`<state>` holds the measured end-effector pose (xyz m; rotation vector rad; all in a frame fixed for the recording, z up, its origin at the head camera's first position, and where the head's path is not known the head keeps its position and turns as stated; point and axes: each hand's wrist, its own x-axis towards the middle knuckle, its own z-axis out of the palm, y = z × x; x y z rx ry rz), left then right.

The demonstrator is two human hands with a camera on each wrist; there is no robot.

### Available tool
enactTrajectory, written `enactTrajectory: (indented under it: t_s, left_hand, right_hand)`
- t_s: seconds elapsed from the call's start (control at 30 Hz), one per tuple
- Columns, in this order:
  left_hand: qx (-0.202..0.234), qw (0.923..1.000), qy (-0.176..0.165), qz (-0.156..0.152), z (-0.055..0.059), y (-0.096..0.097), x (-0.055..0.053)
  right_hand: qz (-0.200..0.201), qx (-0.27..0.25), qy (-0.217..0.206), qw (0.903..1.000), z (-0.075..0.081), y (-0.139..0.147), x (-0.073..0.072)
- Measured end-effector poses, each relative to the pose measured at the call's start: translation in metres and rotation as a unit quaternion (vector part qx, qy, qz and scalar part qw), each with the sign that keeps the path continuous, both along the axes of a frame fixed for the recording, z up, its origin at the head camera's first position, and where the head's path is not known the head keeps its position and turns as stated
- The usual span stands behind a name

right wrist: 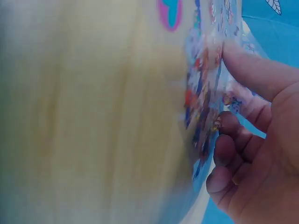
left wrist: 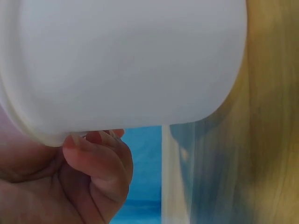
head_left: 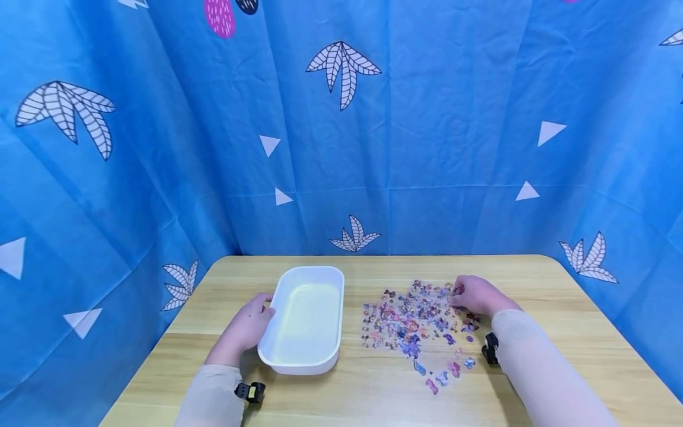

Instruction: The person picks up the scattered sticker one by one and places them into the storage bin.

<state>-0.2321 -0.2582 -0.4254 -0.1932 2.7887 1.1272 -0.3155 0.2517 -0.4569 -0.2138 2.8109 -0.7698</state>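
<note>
On the table's left half is a white plastic tub. My left hand grips its left rim, with the thumb at the rim and curled fingers against the outer wall. To the right lies a loose spread of small clear-edged stickers in purple, pink and orange. At the far right of that spread is my right hand. In the right wrist view, its thumb and curled fingers pinch clear stickers; how many is hard to tell.
A light wood table carries everything. Blue curtain with white leaf prints hangs behind and along both sides. A few separate stickers lie nearer the front. Each wrist wears a small black camera.
</note>
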Motion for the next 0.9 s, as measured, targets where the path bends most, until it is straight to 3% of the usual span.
enactTrajectory:
  t_s: [0.2,0.53,0.9]
  left_hand:
    - [-0.001,1.0000,0.000,0.001,-0.002,0.001,-0.001]
    - [0.000,1.0000,-0.002,0.001,-0.004,-0.002,-0.002]
    - [-0.004,1.0000,0.000,0.000,-0.003,-0.001,-0.001]
  right_hand:
    - [0.015,0.018,0.019,0.9995,0.001,0.005,0.000]
    - [0.023,0.002,0.026,0.9994,0.003,0.010,0.000]
    - [0.013,-0.051,0.015,0.9985,0.011,0.008,0.008]
